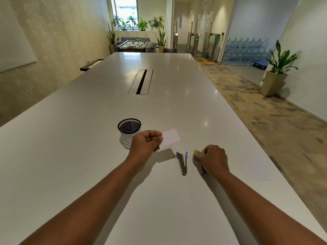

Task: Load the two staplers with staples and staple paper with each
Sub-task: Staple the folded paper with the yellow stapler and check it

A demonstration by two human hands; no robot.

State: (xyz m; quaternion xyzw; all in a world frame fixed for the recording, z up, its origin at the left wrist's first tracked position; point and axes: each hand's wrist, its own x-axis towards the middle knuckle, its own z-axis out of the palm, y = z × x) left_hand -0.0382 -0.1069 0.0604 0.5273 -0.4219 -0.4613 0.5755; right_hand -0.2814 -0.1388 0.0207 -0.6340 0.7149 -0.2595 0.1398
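My left hand (146, 141) pinches a small white paper (170, 138) and holds it just above the table. A metal stapler with blue ends (182, 163) lies on the table, hinged open in a V. To its right, my right hand (213, 159) rests on a stapler with yellow ends (199, 152) and grips it against the table; most of that stapler is hidden under the hand. A second white sheet (254, 167) lies flat at the right, close to the table's edge.
A black mesh cup (129, 126) with a white label stands just behind my left hand. The long white table (106, 174) has a cable slot (141, 81) in its middle. The table's right edge runs close to the loose sheet.
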